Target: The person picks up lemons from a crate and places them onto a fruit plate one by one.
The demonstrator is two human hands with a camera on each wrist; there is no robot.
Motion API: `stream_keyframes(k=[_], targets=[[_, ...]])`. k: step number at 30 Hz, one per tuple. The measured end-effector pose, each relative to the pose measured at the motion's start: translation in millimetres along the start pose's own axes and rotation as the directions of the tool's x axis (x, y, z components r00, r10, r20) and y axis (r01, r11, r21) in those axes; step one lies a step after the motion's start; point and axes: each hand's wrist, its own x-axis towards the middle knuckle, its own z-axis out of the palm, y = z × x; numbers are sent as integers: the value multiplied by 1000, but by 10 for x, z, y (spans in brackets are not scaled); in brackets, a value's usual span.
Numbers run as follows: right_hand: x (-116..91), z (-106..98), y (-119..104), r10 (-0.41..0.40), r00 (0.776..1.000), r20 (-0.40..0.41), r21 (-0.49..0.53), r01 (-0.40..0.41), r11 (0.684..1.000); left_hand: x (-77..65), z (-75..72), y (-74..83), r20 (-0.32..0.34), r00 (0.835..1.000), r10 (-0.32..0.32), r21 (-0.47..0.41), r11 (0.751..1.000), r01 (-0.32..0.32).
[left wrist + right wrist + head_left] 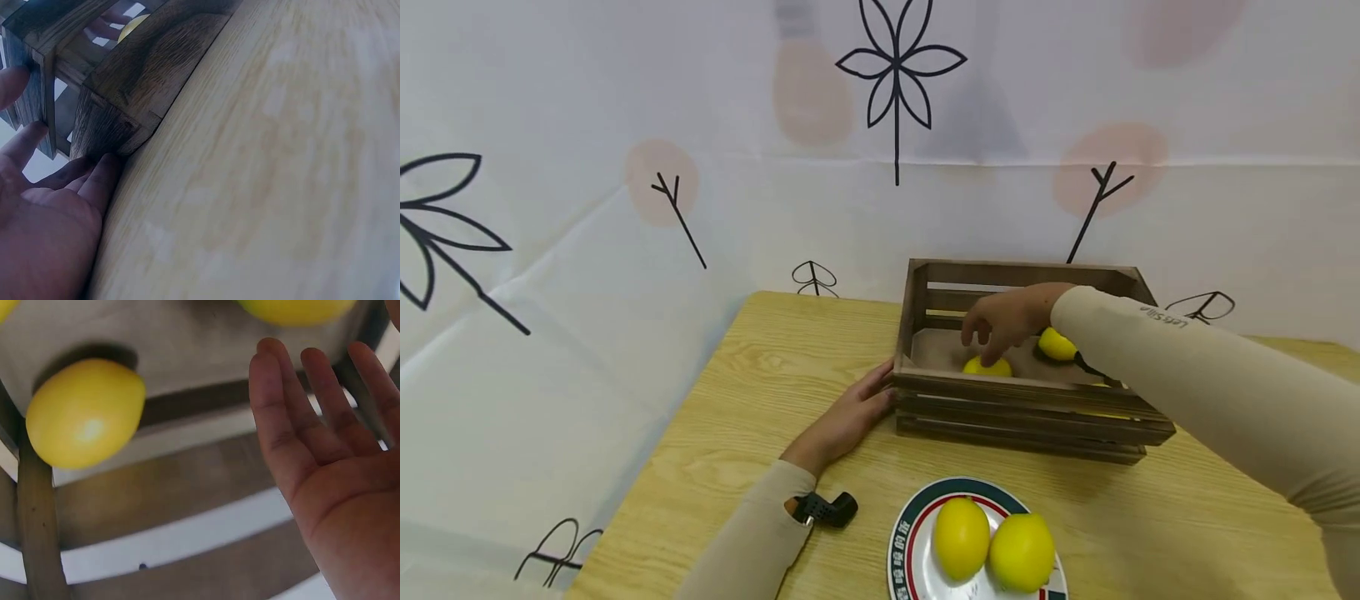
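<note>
On a wood-grain desk (760, 375), the right hand (1009, 317) hangs, fingers loosely apart, over the near-left lemon (976, 368) inside a slatted wooden crate (1000, 417). The left hand (847, 419), fingers extended, touches the crate's left side; nearer, a plate (955, 485) bears two lemons (962, 539).

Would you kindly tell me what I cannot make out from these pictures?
- Crate, right part of its inside: head view, covered by the right sleeve.
- Lemon under the right hand, lower part: head view, hidden by the crate's front slats.
- Plate, near rim: head view, cut off by the bottom edge.
- Top lemon, upper part: right wrist view, cut off by the top edge.
</note>
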Motion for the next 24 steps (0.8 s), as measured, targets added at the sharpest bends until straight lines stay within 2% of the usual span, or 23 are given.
stream_keyframes(k=[7, 12, 18, 24], targets=[[110, 135, 60, 7, 997, 80, 12, -8, 1000, 4, 0, 9, 22, 1000, 5, -45, 999, -4], [151, 186, 110, -7, 996, 92, -6, 8, 1000, 3, 9, 21, 28, 1000, 5, -65, 998, -3], [147, 186, 124, -8, 997, 82, -31, 10, 999, 17, 29, 47, 9, 1000, 3, -26, 1000, -3], [110, 151, 99, -65, 998, 5, -145, 65, 987, 7, 32, 46, -7, 1000, -15, 5, 1000, 15]])
